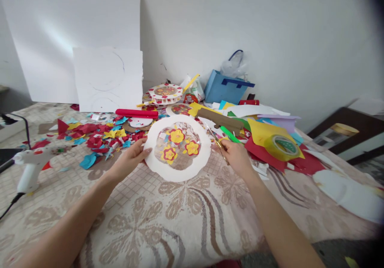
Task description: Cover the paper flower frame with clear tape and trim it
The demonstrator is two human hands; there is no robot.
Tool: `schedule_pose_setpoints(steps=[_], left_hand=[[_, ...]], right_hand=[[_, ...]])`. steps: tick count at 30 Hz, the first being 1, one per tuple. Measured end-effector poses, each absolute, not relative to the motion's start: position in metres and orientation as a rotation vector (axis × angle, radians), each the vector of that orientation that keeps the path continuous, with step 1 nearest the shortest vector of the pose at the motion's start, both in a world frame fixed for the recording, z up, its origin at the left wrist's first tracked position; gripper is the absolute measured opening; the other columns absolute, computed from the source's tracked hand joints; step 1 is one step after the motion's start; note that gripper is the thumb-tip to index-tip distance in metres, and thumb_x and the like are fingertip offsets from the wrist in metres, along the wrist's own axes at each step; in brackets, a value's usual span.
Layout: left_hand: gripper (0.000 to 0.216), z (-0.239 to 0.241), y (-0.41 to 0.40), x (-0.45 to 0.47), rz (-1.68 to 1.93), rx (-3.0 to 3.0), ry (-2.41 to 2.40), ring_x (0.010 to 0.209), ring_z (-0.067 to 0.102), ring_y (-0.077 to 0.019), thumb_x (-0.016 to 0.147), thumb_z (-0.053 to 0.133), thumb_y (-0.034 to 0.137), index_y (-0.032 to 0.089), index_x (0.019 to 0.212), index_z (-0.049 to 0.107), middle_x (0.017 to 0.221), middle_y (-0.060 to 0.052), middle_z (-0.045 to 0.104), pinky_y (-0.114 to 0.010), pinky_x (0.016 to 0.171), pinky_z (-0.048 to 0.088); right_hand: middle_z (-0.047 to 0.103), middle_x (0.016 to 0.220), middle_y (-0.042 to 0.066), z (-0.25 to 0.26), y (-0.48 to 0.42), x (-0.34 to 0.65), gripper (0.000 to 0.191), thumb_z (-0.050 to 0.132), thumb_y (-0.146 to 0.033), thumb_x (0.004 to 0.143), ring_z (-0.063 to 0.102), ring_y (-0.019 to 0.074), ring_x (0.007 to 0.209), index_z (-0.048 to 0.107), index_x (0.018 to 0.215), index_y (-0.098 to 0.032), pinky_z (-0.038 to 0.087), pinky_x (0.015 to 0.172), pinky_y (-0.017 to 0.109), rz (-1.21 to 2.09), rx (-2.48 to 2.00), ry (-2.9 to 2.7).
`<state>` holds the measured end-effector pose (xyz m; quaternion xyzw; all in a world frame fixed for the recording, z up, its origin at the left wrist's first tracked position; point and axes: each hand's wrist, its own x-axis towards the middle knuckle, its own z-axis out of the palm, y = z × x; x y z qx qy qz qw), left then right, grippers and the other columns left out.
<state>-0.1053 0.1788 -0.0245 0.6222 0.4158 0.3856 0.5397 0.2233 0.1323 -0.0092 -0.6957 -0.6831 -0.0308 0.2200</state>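
Note:
My left hand pinches the left edge of a white scalloped paper ring. Clear film fills the ring's middle, and three yellow-and-red paper flowers are on it. The ring is tilted up toward me over the table. In my right hand is a pair of scissors with gold-coloured handles. Their blades point up and left, close to the ring's right edge; whether they touch it I cannot tell.
Coloured paper scraps spread across the left, beside a white glue gun. Yellow tape lies on coloured sheets at right. Behind are a decorated round paper piece, a blue bag and white boards.

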Motion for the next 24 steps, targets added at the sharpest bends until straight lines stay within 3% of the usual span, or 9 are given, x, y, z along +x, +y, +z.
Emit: schedule_pose_setpoints(steps=[5,18,24], left_hand=[[0.044,-0.025,0.180,-0.106,0.923,1.492,1.018,0.078,0.065,-0.0195,0.078,0.061,0.042,0.019,0.113,0.050,0.091,-0.005,0.068,-0.027,0.061,0.055],[0.048,-0.027,0.181,-0.112,0.898,1.511,1.023,0.084,0.065,-0.0203,0.080,0.061,0.042,0.021,0.122,0.052,0.103,-0.007,0.068,-0.027,0.064,0.055],[0.046,-0.020,0.182,-0.130,0.605,1.540,0.963,0.093,0.065,-0.0256,0.075,0.067,0.036,0.025,0.120,0.060,0.109,-0.008,0.068,-0.031,0.068,0.056]], right_hand=[[0.050,0.054,0.001,-0.008,0.133,0.224,0.053,0.035,-0.066,0.085,0.045,0.0141,0.051,0.045,0.061,-0.020,0.023,0.050,0.025,0.065,-1.848,-1.833],[0.046,0.050,-0.001,-0.009,0.132,0.225,0.049,0.042,-0.064,0.083,0.044,0.0141,0.049,0.045,0.062,-0.021,0.024,0.051,0.024,0.208,-1.811,-1.765],[0.047,0.050,0.000,-0.008,0.132,0.223,0.046,0.043,-0.057,0.086,0.043,0.0136,0.050,0.043,0.059,-0.020,0.023,0.051,0.024,0.145,-1.864,-1.812]])
